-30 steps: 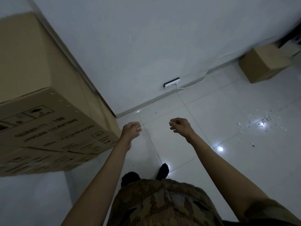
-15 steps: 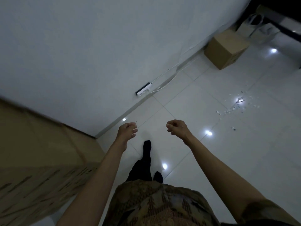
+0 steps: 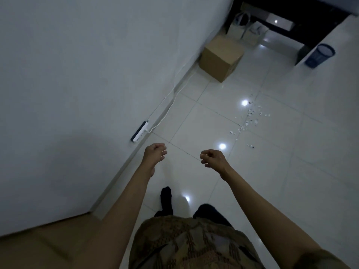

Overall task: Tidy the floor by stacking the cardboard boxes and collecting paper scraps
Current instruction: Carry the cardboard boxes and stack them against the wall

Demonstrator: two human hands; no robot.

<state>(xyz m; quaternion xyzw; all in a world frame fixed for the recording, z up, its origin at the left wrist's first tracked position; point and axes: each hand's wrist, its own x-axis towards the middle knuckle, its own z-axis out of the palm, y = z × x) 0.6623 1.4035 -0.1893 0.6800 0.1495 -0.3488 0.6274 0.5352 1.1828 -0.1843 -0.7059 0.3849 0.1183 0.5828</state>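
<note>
The large cardboard box [image 3: 37, 247] at seven o'clock was blurred and cut off by the left and bottom edges — no print on it could be read. The paper scraps [image 3: 250, 118] at two o'clock were too small to count or tell apart. At one o'clock the bags [image 3: 244, 30] sat in deep shadow under dark furniture [image 3: 303, 20], itself cut by the top edge — their contents could not be told. The left hand [image 3: 155, 154] and right hand [image 3: 212, 158] had curled fingers whose inner sides faced away. The person's shirt [image 3: 192, 243] hid most of both legs, and the right foot.
</note>
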